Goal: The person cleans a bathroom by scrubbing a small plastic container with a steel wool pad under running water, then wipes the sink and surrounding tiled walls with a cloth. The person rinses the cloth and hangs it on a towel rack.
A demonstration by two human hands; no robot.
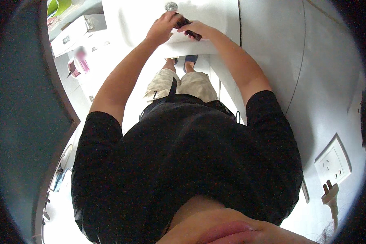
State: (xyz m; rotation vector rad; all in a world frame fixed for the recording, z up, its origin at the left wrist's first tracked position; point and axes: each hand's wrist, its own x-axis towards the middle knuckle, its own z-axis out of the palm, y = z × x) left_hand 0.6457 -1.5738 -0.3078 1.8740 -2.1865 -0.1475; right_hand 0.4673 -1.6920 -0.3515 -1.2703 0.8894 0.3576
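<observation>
Over the white washbasin, both hands meet at a slim dark brown object, shaped somewhat like a hairbrush; its exact kind is too small to make out. My right hand is closed around its middle, and the narrow lower end pokes out below the fingers. At the wider upper end, my left hand has its fingers bent over the object, slightly blurred. A round metal drain lies just beyond the left fingers.
To the left stand a white box-like unit, a bright green item and a pink-and-white object. A dark panel edge runs down that side. On the right wall is a white socket with a plug hanging below.
</observation>
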